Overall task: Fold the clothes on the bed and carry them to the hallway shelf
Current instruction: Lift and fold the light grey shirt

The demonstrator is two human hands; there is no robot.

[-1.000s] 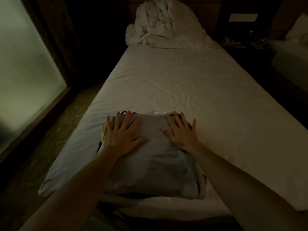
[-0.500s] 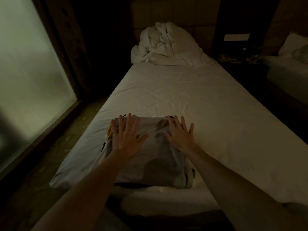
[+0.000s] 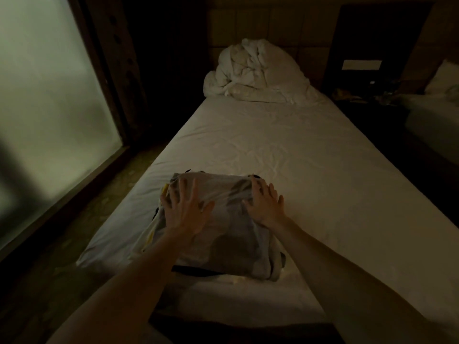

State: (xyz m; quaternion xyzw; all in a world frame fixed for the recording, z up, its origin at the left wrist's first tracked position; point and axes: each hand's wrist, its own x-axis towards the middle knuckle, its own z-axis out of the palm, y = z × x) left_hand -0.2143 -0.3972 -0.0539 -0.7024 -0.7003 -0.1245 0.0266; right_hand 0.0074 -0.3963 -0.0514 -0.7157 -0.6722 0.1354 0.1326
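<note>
Where bed (image 3: 310,175) foot nears: folded clothes stack (image 3: 223,234), grey top layer, yellow and dark edges peeking out, lying flat; left hand (image 3: 185,214) and right hand (image 3: 267,207) pressing down, fingers spread straight, gripping nothing.

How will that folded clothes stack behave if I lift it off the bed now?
The folded clothes stack is probably floppy: its edges sag unevenly. Its layers may slide apart, since a yellow piece pokes out at its left. Likely light; the left hand and right hand only rest flat on it.
</note>
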